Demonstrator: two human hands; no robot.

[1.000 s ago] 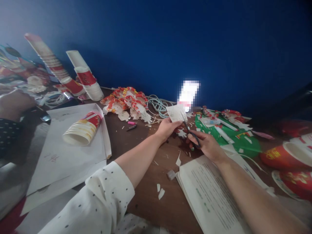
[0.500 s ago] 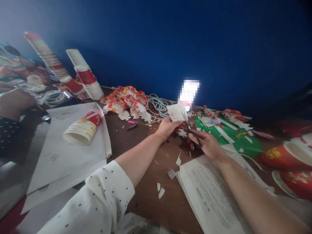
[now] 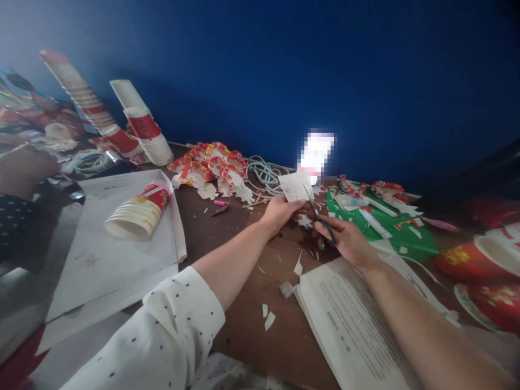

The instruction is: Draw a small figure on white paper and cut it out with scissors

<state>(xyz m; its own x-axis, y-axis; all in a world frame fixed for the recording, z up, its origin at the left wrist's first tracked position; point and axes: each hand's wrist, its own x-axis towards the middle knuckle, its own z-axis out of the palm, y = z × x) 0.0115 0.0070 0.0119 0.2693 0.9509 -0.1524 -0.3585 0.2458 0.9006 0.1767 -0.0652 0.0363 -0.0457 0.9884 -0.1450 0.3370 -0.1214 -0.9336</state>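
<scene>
My left hand (image 3: 282, 212) pinches a small white piece of paper (image 3: 293, 186) with faint marks on it, held above the table. Dark-handled scissors (image 3: 324, 225) are gripped in my right hand (image 3: 345, 238), fingers wrapped round the handles. The blades meet the paper's right edge; how far apart they are is too small to tell. Below the hands, a cut white paper shape (image 3: 304, 221) partly shows. Loose scraps (image 3: 268, 319) lie on the brown table (image 3: 247, 287) between my forearms.
A pile of red-and-white cut-paper shapes (image 3: 217, 165) lies at the back. Stacked paper cups (image 3: 142, 122) lean at left, with more cups (image 3: 138, 211) lying on a white box (image 3: 89, 254). Printed sheets (image 3: 345, 325) lie under my right forearm. A green mat (image 3: 406, 241) holds glue tubes. Another person's hand (image 3: 26, 168) is far left.
Almost nothing differs. The paper in my left hand has shifted very slightly at the scissors; both hands stay nearly in place.
</scene>
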